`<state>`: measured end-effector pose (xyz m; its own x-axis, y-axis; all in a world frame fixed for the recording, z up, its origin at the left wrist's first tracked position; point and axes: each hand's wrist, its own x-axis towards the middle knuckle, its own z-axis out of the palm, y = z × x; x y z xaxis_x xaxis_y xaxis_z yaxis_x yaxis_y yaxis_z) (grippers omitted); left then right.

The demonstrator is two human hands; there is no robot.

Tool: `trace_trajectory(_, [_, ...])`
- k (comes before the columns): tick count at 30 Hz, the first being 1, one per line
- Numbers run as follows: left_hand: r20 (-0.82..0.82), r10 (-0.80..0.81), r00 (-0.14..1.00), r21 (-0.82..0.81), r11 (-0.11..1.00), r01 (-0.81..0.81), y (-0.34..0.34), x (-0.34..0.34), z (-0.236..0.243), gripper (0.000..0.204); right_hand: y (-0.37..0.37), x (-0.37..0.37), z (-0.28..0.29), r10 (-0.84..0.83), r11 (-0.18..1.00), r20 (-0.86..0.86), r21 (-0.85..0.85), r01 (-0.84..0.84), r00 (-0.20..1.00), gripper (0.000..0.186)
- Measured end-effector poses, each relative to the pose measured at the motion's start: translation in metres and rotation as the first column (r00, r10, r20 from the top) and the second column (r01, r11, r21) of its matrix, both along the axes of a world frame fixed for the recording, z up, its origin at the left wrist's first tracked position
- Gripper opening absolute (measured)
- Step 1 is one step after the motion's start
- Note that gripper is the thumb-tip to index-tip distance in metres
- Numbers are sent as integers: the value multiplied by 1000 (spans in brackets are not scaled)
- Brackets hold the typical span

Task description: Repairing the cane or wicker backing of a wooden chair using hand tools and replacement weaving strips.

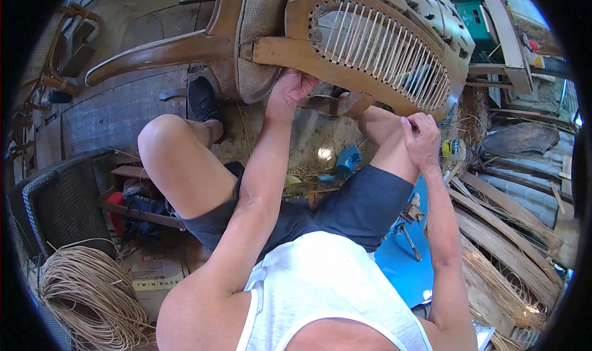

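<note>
A wooden chair [271, 52] lies tipped in front of me, its oval backrest strung with parallel pale cane strands [376, 49] through holes along the rim. My left hand [298, 84] is curled up against the lower edge of the backrest frame; its fingertips are hidden behind the wood. Over by the frame's lower right end, my right hand [423, 138] is closed above my knee, with thumb and fingers drawn together. Whatever it pinches is too small to make out. The chair's woven seat [262, 36] stands on edge left of the backrest.
A coil of cane [92, 295] lies at lower left beside a dark woven armchair [68, 197] and a cardboard box [157, 277]. Wooden planks [505, 227] and loose fibres pile up on the right. A can [453, 148] stands near my right knee. Blue sheeting [394, 258] lies beneath.
</note>
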<state>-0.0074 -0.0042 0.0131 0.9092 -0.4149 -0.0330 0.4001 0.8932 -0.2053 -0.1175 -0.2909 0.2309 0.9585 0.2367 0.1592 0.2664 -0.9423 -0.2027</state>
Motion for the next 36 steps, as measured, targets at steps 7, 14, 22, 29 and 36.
trace_trajectory(7, [44,0,999,150,989,-7,-5,0,-3,21,1,0,0,-4,1000,3,-11,4,1000,16])
trace_trajectory(14, [9,2,1000,144,990,-3,-10,8,-6,23,2,0,0,10,1000,12,-4,-10,1000,16])
trace_trajectory(22, [8,22,1000,208,978,-23,-8,4,5,23,4,-7,-4,2,998,93,58,-8,996,11])
trace_trajectory(29, [-35,32,999,63,998,-29,-5,4,4,22,69,-12,1,-20,973,128,229,-10,992,14])
trace_trajectory(36, [20,5,1000,357,934,-12,0,-9,38,24,154,29,-18,118,933,191,315,-175,975,26])
